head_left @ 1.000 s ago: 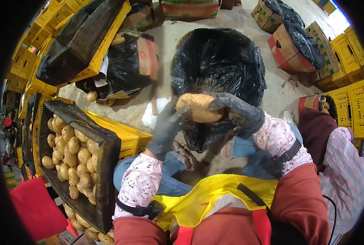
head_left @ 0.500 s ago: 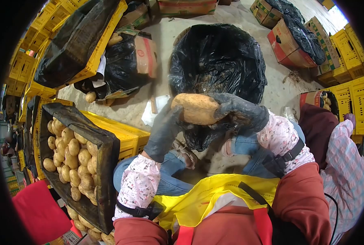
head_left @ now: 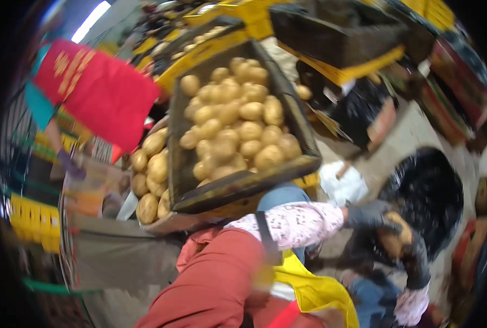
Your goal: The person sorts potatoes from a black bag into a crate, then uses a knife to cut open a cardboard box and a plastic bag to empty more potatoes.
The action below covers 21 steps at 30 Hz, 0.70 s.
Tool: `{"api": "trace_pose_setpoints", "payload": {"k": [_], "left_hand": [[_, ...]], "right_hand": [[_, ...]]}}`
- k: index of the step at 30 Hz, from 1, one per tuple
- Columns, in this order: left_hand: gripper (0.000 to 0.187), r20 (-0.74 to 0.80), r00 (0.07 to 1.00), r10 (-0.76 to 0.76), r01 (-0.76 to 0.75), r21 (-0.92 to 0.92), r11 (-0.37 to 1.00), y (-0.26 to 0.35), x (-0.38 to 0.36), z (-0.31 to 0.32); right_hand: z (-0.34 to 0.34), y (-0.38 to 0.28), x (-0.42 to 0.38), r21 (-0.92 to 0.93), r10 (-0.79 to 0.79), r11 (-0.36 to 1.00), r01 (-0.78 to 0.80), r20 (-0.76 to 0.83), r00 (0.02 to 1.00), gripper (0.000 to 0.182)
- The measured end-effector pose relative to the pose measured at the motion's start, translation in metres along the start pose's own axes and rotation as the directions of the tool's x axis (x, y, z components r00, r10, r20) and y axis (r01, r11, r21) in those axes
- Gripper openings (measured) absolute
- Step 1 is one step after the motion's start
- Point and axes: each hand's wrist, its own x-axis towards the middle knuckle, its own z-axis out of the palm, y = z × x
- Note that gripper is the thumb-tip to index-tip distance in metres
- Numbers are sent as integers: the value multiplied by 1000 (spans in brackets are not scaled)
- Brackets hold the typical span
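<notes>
Right, at the lower right of the frame the gloved fingers were bent around one big potato (head_left: 395,235), pinching it between the two hands. The left hand (head_left: 366,215) reached in from the left; the right hand (head_left: 415,262) closed in from the right and below. Blur hid how each fingertip sat, so nobody could tell how firm that hold was!

Then came the risk: a smooth glove on a rounded skin, and the view badly smeared, perhaps from a turning head. Had one hand eased off unseen, the potato could have rolled out and bruised on the floor (head_left: 331,246), or dropped into the black plastic bag (head_left: 432,191), which sagged open just up and to the right.

Farther out, a white bag (head_left: 344,186) lay left of the black one. And look at the middle: a dark-lined crate (head_left: 227,191), heaped with potatoes (head_left: 251,131)! Its pile stood high near the back, so a knock from the left elbow might have tipped a few over. More potatoes (head_left: 158,167) sat to its left, and at the upper left stood a co-worker in a red apron (head_left: 95,90).
</notes>
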Motion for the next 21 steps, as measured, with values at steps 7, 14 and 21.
{"api": "trace_pose_setpoints", "payload": {"k": [7, 14, 21], "left_hand": [[56, 11, 996, 83, -82, -101, 992, -8, -7, -8], [58, -328, 932, 155, -286, -401, 870, 21, -92, 9], [63, -576, 774, 264, -620, -605, 499, 55, -275, -1]], "right_hand": [[-8, 20, 9, 42, -144, 989, 142, 62, 988, 52], [-37, 48, 66, 161, -184, 968, 192, -66, 981, 28], [-45, 120, 54, -698, -149, 699, 155, 70, 986, 30]]}}
